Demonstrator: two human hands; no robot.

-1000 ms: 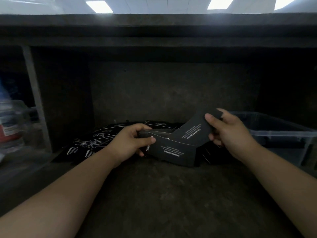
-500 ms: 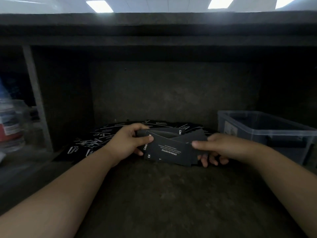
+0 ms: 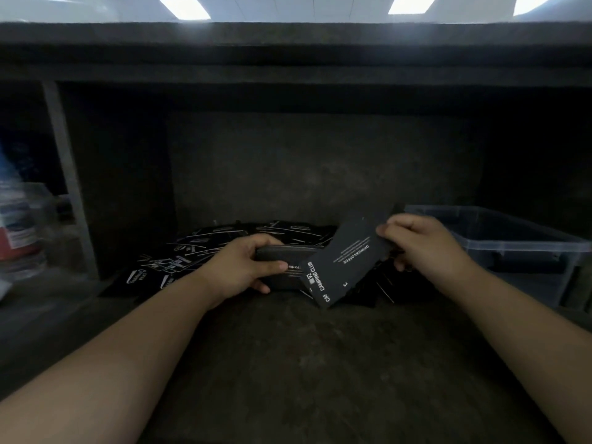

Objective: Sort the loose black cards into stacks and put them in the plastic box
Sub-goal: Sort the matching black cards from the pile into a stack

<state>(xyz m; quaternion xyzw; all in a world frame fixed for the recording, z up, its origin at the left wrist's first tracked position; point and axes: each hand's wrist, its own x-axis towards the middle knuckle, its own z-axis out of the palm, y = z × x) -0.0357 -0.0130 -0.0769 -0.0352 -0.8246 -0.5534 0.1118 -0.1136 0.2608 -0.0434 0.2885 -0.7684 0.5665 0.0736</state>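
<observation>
Dim grey desk (image 3: 304, 363) runs under a dark overhanging shelf (image 3: 294, 56), with bright ceiling panels (image 3: 184, 7) showing above it. At the far left stand blurred, clear containers (image 3: 19, 225) with red and blue on them, too smeared to name, and just beside them a pale upright post (image 3: 69, 174). Next comes the heap of loose black cards (image 3: 192, 251), lying fanned and overlapping at the back of the desk against the rear wall, their white print facing up. The left hand (image 3: 243, 267) is in front of that heap and grips a squared stack of cards (image 3: 294, 253) from its left end, thumb laid along the top face and the other fingers curled underneath. Overlapping the stack's right end is a single black card (image 3: 349, 261), tilted with its low corner toward the camera, printed "CAMPING CLUB" and "DRINK&COFFEE". The right hand (image 3: 416, 243) pinches this card at its upper right edge, fingers bent and pressed together on it. More dark cards lie on the desk below that hand. At the far right stands the clear plastic box (image 3: 528, 277), lidless, well apart from the stack; its inside is too dark to tell what it holds.
</observation>
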